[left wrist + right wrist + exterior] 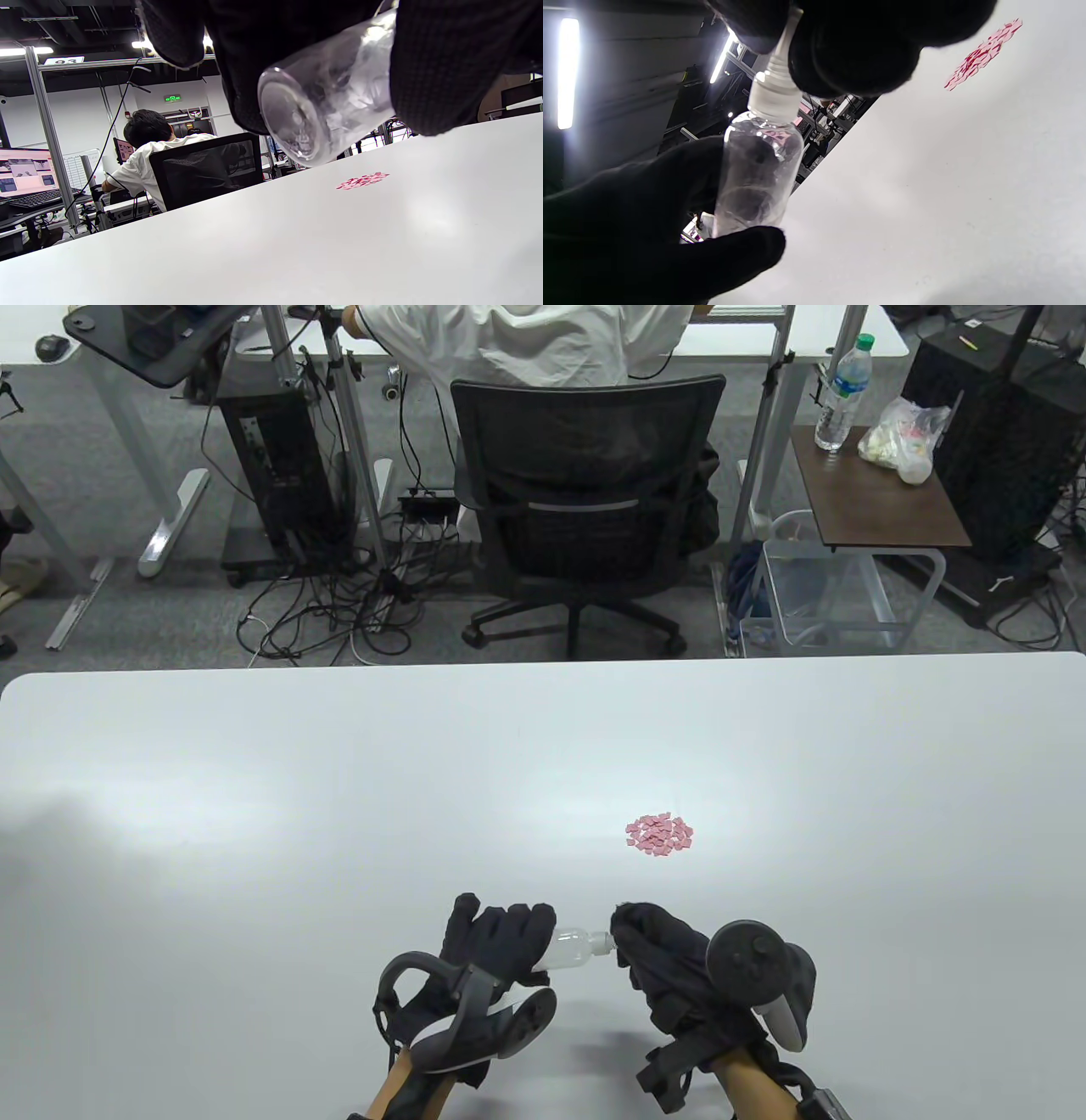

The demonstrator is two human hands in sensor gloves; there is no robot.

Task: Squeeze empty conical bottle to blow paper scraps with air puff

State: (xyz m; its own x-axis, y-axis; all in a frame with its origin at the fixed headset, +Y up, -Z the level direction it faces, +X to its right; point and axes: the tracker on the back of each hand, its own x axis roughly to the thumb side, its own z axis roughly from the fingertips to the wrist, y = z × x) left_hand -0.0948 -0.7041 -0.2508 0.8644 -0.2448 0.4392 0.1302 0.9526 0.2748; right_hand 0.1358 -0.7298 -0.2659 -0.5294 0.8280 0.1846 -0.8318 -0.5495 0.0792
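Low in the table view, just above the bottom edge, both gloved hands hold 1 small clear bottle (570, 948) between them, lifted off the table (254, 814). The left hand (492, 954) has its fingers curled round the body, with the base showing toward its palm in the left wrist view. The right hand (657, 963) pinches the white nozzle end; in the right wrist view, at top centre, its fingertips (852, 55) close on the tip above the cap (774, 95). Whether they are twisting something off or only steadying it, I cannot tell.

The bottle lies roughly sideways, its nozzle toward the right of the frame, not at the target.

Further up and slightly right of centre sits the pile of pink paper scraps (660, 834), bunched tight and well apart from the bottle.

My guess is this is preparation: the nozzle is being readied and no puff has happened yet. Next, the right hand must come off the tip, the nozzle swing toward the scraps and draw close, then 1 sharp squeeze of the body.

Beyond the table a person sits in a black chair (585, 517), back turned.
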